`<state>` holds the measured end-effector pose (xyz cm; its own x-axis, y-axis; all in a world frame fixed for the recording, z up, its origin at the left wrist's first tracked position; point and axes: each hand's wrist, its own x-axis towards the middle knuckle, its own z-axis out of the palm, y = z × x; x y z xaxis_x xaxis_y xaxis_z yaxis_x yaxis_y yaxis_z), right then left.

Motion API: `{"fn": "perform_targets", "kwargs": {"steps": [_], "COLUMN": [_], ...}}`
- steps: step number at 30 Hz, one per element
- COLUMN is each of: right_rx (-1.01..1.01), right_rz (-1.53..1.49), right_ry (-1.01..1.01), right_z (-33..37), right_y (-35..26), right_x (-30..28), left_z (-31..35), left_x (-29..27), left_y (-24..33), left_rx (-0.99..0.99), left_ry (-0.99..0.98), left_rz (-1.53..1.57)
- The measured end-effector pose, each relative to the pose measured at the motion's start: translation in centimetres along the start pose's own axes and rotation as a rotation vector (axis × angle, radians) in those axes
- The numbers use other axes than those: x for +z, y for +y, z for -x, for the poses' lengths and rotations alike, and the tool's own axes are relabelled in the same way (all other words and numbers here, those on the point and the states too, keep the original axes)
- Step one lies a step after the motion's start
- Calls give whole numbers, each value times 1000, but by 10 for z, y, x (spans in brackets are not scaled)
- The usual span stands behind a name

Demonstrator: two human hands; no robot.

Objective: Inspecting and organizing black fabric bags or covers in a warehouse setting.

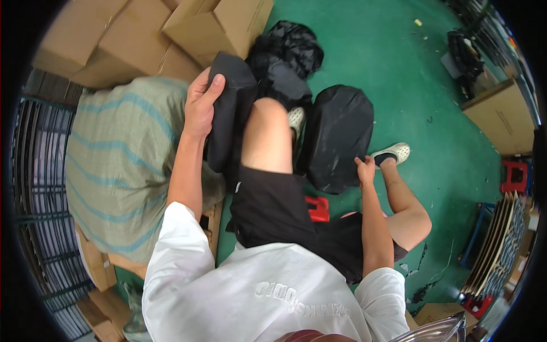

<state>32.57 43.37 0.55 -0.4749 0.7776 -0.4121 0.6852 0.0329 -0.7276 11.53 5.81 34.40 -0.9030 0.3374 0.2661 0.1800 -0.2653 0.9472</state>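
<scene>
My left hand (200,108) grips a long black piece of soft-looking material (232,85), thumb on its near face. This piece stands upright beside my left knee, and its lower end is partly hidden by my leg. Between my feet rests an oblong black bundle (339,137) with a smooth, slightly creased covering. The fingers of my right hand (366,170) are pinched at the bundle's lower right edge. Farther off, just past my left knee, lies a heap of crumpled black plastic (288,51).
A large green-striped woven sack (119,165) stands at my left, with cardboard boxes (131,43) behind it. Part of a red plastic stool (317,209) shows between my legs. Stacked panels (494,245), a red stool (514,176) and a carton (501,117) line the right side.
</scene>
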Motion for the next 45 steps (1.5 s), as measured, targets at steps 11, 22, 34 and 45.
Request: {"fn": "perform_targets", "kwargs": {"steps": [11, 22, 34, 45], "right_rx": [-645, -253, -445, -292], "right_rz": [-718, -1145, -563, -733], "right_ry": [-760, -650, -762, -983], "right_z": [23, -51, -69, -55], "right_y": [-288, -291, -273, -280], "right_x": [-120, -110, -80, -110], "left_z": [-102, -156, -149, -167], "left_x": [138, 157, 161, 128], "left_y": [13, -145, -162, -162], "left_rx": [-69, -702, -677, -543], "left_ry": [-512, -464, -600, -377], "left_rz": [767, 1123, 1284, 1101]}}
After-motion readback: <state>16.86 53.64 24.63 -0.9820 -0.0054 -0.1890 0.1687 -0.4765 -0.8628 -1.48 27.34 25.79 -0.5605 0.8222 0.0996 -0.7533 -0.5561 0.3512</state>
